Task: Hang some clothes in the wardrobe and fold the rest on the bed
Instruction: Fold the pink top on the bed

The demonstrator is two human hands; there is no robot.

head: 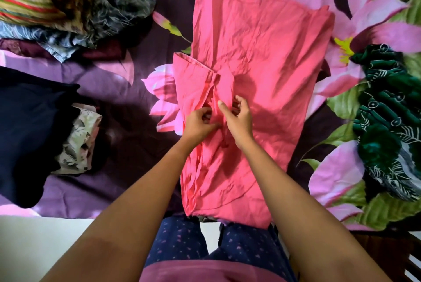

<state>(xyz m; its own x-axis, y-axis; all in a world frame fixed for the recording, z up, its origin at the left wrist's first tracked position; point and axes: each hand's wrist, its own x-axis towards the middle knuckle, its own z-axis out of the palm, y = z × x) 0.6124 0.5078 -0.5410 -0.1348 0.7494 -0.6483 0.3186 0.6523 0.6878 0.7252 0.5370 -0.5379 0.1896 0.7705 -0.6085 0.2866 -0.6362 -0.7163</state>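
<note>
We have 1 view only: head camera, wide-angle, facing forward and steeply down onto bed (127,122); close in, pink garment (262,53) filling centre of frame.

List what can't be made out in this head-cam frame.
Head view only:
- Pink garment: lies folded over itself, so its type is unclear.
- Left hand and right hand: fingertips partly buried in its folds, so what exactly they pinch is hidden.
- Navy garment: cut off by the left edge.
- Floral cloth: mostly under the navy garment.
- Green patterned cloth: cut off by the right edge.
- Wardrobe: outside the frame.
</note>
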